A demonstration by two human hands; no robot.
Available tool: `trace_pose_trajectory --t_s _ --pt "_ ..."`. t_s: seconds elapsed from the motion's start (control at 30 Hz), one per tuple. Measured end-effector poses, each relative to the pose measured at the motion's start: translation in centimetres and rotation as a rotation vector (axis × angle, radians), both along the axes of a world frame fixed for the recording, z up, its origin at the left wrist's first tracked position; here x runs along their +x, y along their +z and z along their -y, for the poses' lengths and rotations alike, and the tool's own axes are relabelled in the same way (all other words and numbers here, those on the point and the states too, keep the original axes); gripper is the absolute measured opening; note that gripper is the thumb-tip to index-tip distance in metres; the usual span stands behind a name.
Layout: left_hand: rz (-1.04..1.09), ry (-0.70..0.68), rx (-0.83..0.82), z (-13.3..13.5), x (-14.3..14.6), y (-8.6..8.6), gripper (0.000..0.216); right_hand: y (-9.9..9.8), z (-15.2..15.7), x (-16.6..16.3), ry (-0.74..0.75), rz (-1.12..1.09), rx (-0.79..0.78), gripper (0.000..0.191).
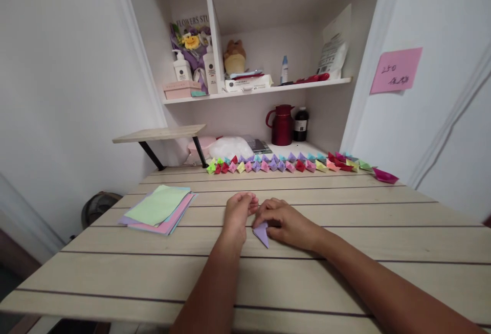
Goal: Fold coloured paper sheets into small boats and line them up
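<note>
A small purple sheet of paper (262,235), folded to a point, lies at the middle of the slatted table. My right hand (282,221) grips it between thumb and fingers, covering its upper part. The point of the paper sticks out below, toward me. Just left of it, my left hand (241,211) rests on edge with its fingers curled in and the thumb along them; whether anything is inside cannot be made out. The two hands' fingertips are close together.
A stack of coloured paper sheets (159,208) lies on the table's left side. Along the back edge run rows of small folded paper pieces (273,165). Behind them stand a red jug (282,125) and a dark bottle (301,124). A small raised shelf (161,133) stands at back left.
</note>
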State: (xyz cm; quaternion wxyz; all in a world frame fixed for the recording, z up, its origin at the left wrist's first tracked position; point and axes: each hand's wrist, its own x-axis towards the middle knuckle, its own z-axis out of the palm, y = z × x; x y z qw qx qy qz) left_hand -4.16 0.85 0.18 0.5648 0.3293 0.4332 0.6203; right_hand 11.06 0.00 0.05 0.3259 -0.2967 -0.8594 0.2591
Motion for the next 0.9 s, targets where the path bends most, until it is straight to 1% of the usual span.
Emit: trace_pose_trajectory --t_s 0.13,0.27,0.33,0.47,0.57,0.7,0.83,0.9 --pt "-0.048 -0.018 0.025 0.0 0.2 -0.2 0.012 -0.2 -0.2 -0.5 -0.109 -0.202 -0.154 0.021" --pt "-0.073 -0.051 0.034 0.1 0.1 -0.3 0.018 0.0 -0.9 -0.2 -0.231 -0.363 -0.260 0.009" --pt "-0.082 -0.097 0.033 0.3 0.2 -0.2 0.022 0.1 -1.2 0.0 -0.263 -0.435 -0.311 0.006" --pt "-0.070 -0.207 0.027 0.9 0.8 0.2 0.031 0.1 -1.4 -0.1 -0.281 -0.532 -0.377 0.007" --pt "-0.030 -0.262 0.006 1.1 1.0 0.2 0.034 0.2 -1.3 -0.3 -0.281 -0.573 -0.392 0.009" --pt "0.034 -0.260 -0.010 0.9 0.8 0.0 0.027 0.3 -1.6 -0.3 -0.300 -0.598 -0.367 0.012" --pt "0.082 -0.269 -0.015 0.8 0.7 -0.3 0.025 0.1 -1.8 -0.2 -0.320 -0.616 -0.307 0.006" --pt "0.104 -0.279 -0.013 0.8 0.8 -0.3 0.024 0.0 -1.8 -0.2 -0.320 -0.620 -0.279 0.018"
